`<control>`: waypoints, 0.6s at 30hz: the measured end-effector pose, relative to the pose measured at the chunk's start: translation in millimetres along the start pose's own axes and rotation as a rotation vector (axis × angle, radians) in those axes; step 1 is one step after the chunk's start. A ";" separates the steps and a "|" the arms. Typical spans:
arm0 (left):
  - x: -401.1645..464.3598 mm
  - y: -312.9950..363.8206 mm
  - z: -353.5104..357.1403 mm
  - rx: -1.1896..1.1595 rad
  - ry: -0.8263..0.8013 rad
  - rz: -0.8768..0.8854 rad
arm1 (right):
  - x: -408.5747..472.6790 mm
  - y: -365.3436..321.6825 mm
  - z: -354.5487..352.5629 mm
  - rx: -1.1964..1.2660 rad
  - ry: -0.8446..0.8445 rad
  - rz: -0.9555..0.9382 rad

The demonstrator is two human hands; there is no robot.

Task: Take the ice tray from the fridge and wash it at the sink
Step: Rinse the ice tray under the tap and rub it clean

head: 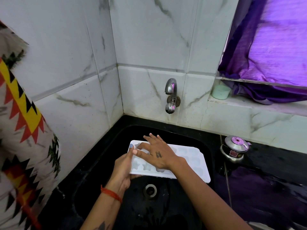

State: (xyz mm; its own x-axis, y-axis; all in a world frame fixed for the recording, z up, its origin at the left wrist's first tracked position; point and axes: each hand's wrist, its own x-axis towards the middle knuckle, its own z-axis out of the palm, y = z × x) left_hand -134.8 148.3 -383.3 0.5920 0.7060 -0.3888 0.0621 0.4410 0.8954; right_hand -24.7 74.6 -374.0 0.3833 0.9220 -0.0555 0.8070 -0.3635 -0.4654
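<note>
Leftmost, hanging against the marble wall tiles [66, 52]: a patterned cloth [21, 130] in white, yellow, red and black. Next, over the black sink [116, 133], near its drain [150, 190]: the left hand [123, 170], a red thread [111, 193] at its wrist, fingers curled under the left end of the white ice tray [197, 166], thumb pressed on the rim. Lying flat on the tray's left moulds: the right hand [159, 155], fingers spread and straight, gripping nothing. Tray itself held level above the basin, clear of the drain. Farther back, on the wall above the sink: a chrome tap [171, 95], no water visible. Right of the sink, on the black counter [274, 156]: a small steel pot with lid [235, 149]. Farthest right, on the window ledge: a pale green cup [221, 92] beside a purple curtain [274, 52].
</note>
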 end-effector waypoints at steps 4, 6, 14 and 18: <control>-0.1 -0.5 0.6 -0.005 0.004 -0.001 | -1.9 -0.7 -2.3 -0.073 0.002 -0.010; 0.3 -1.6 0.3 -0.002 0.002 0.002 | -1.5 -1.1 -2.2 -0.140 0.012 -0.016; 3.4 -2.6 -0.9 -0.003 -0.005 0.007 | -1.5 -1.1 0.1 -0.119 0.015 -0.008; 4.3 -3.1 -1.3 -0.008 0.005 0.014 | -2.2 -0.6 1.3 -0.020 0.001 0.003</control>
State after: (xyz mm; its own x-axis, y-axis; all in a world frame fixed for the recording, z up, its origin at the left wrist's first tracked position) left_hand -133.5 150.6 -388.0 0.5889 0.7147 -0.3774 0.0472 0.4358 0.8988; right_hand -26.6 73.0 -374.7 0.3859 0.9209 -0.0560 0.8147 -0.3686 -0.4476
